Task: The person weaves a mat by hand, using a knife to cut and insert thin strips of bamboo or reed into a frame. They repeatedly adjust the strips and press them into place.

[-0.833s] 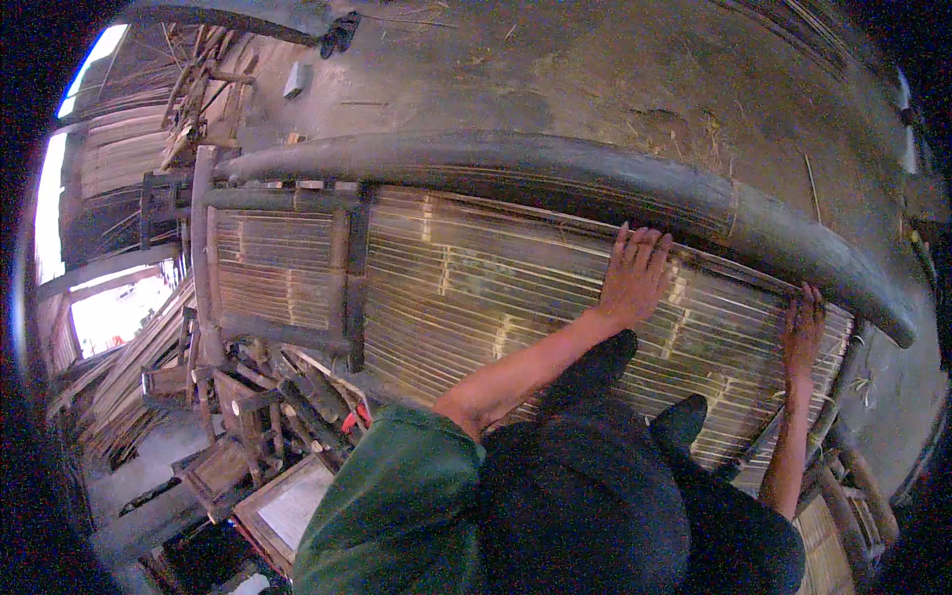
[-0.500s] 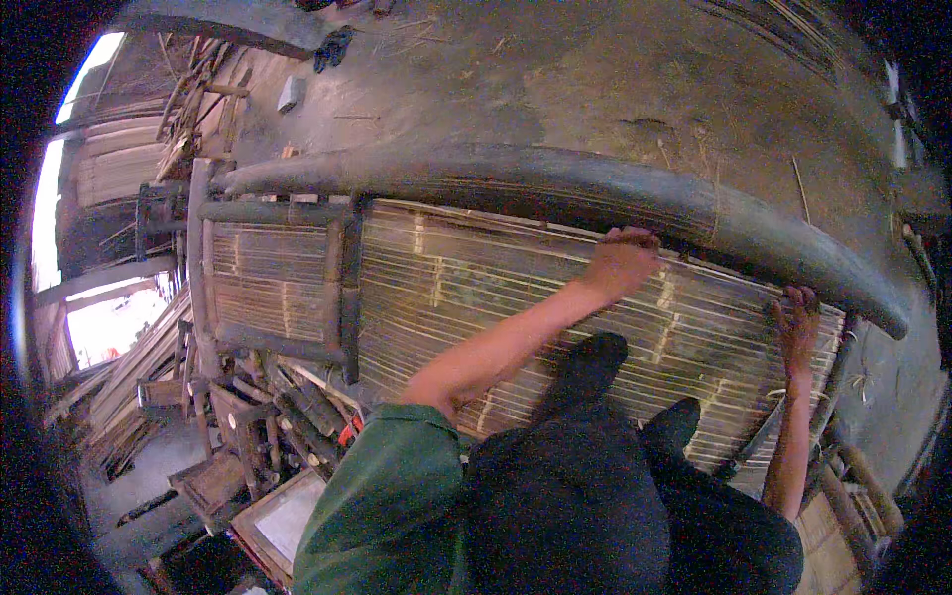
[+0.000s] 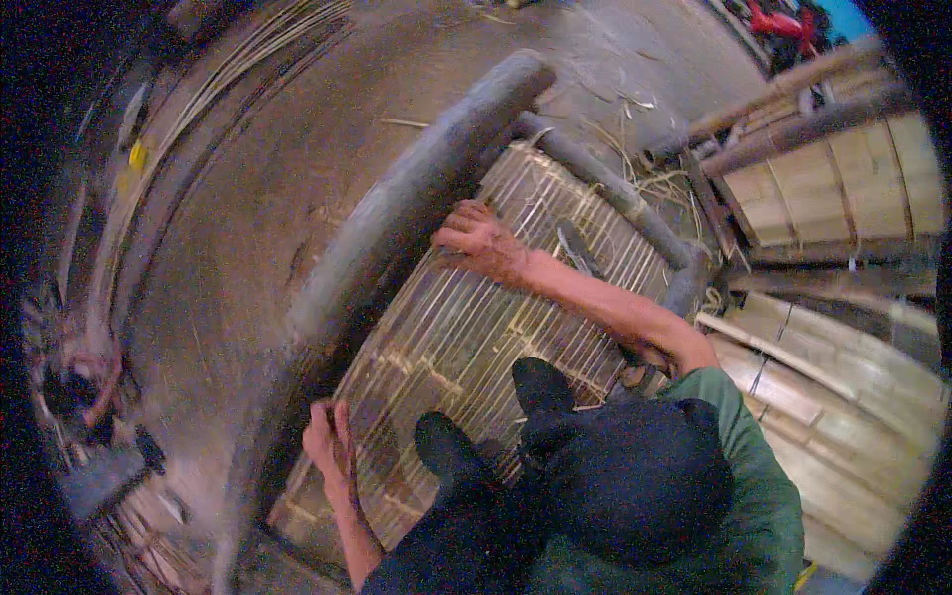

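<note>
A slatted bamboo panel (image 3: 426, 372) of thin pale strips lies below me, framed by a thick grey bamboo pole (image 3: 412, 188) along its far left side. My right hand (image 3: 483, 241) is closed at the panel's edge beside the pole, its fingers curled over the outermost bamboo strip (image 3: 392, 309). Lower on the same edge, my left hand (image 3: 329, 433) is closed on that strip too, its fingertips partly hidden. A dark-bladed knife (image 3: 575, 248) rests on the slats beyond my right forearm. My dark-shod feet (image 3: 540, 385) are over the panel.
Long split bamboo strips (image 3: 213, 109) lie on the floor at the far left. To the right stand a bamboo frame with pale panels (image 3: 838, 178) and a broad slatted surface (image 3: 843, 397). Loose shavings (image 3: 625, 124) litter the floor beyond the pole.
The whole view has swung to the right, so the panel and pole now run diagonally. Both hands stay along the panel's edge by the pole; the bamboo frame on the right has come into view.
</note>
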`<control>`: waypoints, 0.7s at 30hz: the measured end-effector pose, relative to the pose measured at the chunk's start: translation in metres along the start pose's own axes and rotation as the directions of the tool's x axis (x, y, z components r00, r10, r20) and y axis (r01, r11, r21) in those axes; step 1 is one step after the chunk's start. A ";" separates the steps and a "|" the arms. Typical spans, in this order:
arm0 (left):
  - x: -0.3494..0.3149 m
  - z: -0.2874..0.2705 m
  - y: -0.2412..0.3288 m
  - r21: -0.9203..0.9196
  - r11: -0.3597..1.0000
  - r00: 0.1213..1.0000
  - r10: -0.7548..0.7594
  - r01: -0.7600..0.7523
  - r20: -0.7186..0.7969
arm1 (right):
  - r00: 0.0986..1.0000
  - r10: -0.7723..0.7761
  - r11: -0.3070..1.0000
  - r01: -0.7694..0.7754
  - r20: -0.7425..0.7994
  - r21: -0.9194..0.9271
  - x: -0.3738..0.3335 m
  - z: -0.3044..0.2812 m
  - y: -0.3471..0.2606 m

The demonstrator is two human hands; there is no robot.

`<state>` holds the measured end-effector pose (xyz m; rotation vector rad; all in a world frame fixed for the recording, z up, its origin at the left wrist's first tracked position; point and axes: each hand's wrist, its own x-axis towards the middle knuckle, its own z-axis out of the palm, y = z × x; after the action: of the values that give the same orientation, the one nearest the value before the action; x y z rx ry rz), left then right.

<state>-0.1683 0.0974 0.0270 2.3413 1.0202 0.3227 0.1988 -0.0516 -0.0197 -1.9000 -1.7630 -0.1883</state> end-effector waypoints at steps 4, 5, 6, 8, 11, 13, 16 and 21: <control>-0.001 -0.020 0.028 0.010 1.000 0.999 0.028 -0.029 0.036 | 0.975 -0.062 0.987 0.092 -0.211 0.133 0.015 -0.033 -0.015; -0.002 -0.013 0.021 0.031 0.998 0.998 0.047 -0.048 0.043 | 0.988 -0.021 0.993 0.038 -0.151 0.114 0.003 -0.015 -0.005; -0.002 0.008 0.003 0.054 0.997 0.998 0.057 -0.059 0.038 | 0.996 0.012 0.995 -0.003 -0.092 0.097 -0.010 0.014 0.009; -0.005 0.036 -0.039 -0.028 0.993 0.985 -0.110 0.115 0.131 | 0.997 0.067 0.996 -0.069 0.043 0.062 -0.010 0.040 0.012; 0.014 0.059 -0.034 0.274 0.962 0.996 -0.019 -0.007 0.090 | 0.981 0.035 0.978 0.005 -0.193 0.206 -0.021 0.058 0.028; 0.023 0.060 -0.028 0.203 0.969 0.949 -0.191 0.141 0.251 | 0.984 0.104 0.966 -0.065 -0.148 0.248 -0.029 0.070 0.034; 0.018 0.081 -0.083 0.292 0.955 0.980 -0.099 0.045 0.174 | 0.985 0.140 0.956 -0.108 -0.099 0.274 -0.028 0.083 0.039; 0.006 0.072 -0.073 0.261 0.960 0.995 0.102 -0.102 0.016 | 0.985 0.117 0.966 -0.083 -0.128 0.246 -0.028 0.082 0.036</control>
<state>-0.1773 0.1136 -0.0747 2.6374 0.9940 0.2350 0.2087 -0.0380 -0.1119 -1.7508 -1.5176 -0.0669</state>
